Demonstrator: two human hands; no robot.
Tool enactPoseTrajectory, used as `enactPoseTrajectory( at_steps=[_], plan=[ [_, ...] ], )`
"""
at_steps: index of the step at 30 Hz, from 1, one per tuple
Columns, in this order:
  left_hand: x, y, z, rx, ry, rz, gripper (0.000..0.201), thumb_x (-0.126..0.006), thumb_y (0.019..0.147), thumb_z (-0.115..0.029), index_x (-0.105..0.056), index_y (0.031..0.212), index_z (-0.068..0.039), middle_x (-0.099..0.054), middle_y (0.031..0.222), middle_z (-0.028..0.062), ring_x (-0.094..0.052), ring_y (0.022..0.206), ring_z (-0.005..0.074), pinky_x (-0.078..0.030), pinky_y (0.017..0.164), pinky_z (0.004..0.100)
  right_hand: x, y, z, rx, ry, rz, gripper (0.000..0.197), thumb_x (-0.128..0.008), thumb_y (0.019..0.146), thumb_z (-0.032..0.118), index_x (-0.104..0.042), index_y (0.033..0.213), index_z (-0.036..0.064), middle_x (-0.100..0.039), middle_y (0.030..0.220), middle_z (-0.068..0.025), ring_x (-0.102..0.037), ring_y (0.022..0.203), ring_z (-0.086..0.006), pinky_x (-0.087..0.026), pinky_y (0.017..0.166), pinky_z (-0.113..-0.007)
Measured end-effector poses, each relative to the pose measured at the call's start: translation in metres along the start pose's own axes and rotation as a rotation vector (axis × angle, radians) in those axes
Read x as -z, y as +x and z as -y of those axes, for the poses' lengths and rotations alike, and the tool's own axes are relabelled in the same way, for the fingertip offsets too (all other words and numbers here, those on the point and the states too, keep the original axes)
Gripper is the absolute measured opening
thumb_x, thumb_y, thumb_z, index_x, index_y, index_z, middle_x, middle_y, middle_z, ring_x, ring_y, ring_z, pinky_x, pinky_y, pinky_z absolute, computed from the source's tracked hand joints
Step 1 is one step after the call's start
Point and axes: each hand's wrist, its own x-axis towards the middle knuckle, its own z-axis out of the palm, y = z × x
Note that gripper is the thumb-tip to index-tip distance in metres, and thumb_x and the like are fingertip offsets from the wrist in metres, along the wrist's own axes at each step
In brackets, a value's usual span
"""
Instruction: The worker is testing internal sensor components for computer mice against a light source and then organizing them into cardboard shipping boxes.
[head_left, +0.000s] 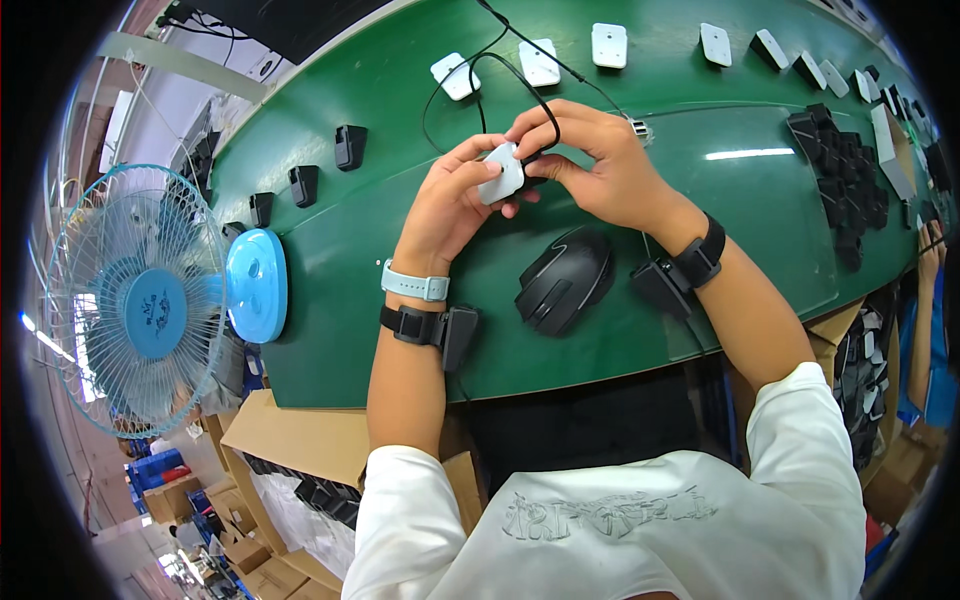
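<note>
Presently we are leaning over a green table (pixel 340 245), our hands meeting above it. Our left hand (pixel 455 195) is clamping a small white rounded piece (pixel 503 172) between thumb and fingers; our right hand (pixel 605 165) is pinching at the piece's right side, where a black cable (pixel 555 128) is looping in from beyond the grip.

As for progress, we are judging this one piece to be midway through handling: it is off the table, with the cable at its edge. Our fingers are hiding the joint, so we cannot tell whether the two are connected or what is left to do. Other white pieces (pixel 609 46) are sitting untouched beyond the grip, trailing off to its right; whether finished or waiting, we cannot tell.

The held piece is lying inside the grip, between both hands. Black blocks (pixel 350 147) are standing left of the grip, and a black mouse (pixel 567 280) is resting nearer to us.
</note>
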Motion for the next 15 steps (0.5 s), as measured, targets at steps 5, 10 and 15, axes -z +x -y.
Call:
enactPoseTrajectory(
  at_steps=[5,10,15],
  plan=[
    [0.0102,0.0000,0.0015,-0.005,-0.034,0.010,0.032,-0.061,0.094,-0.014,-0.057,0.122,0.001,-0.069,0.105,0.0141,-0.071,0.084,0.0263,-0.052,0.060,0.0280,-0.0024,0.0004,-0.0022,-0.023,-0.009,0.016,0.018,-0.070,0.080,-0.007,-0.069,0.095,0.0028,-0.068,0.105,-0.0070,-0.067,0.091,-0.0241,-0.055,0.081,-0.034],
    [0.0016,0.0041,0.0061,-0.067,0.054,-0.003,0.031,-0.062,0.093,-0.016,-0.058,0.120,-0.001,-0.069,0.102,0.0129,-0.071,0.079,0.0256,-0.048,0.055,0.0266,0.0005,-0.0017,-0.0002,-0.082,0.046,-0.008,0.017,-0.068,0.081,-0.010,-0.068,0.095,-0.0001,-0.068,0.107,-0.0091,-0.067,0.095,-0.0231,-0.056,0.083,-0.033],
    [0.0032,0.0017,0.0023,-0.018,-0.069,0.016,0.032,-0.062,0.093,-0.017,-0.059,0.118,0.002,-0.069,0.099,0.0133,-0.071,0.077,0.0245,-0.051,0.058,0.0278,-0.0030,-0.0008,-0.0005,-0.098,0.082,-0.008,0.015,-0.068,0.082,-0.009,-0.067,0.096,-0.0016,-0.067,0.111,-0.0106,-0.067,0.098,-0.0229,-0.056,0.086,-0.033]
  ],
)
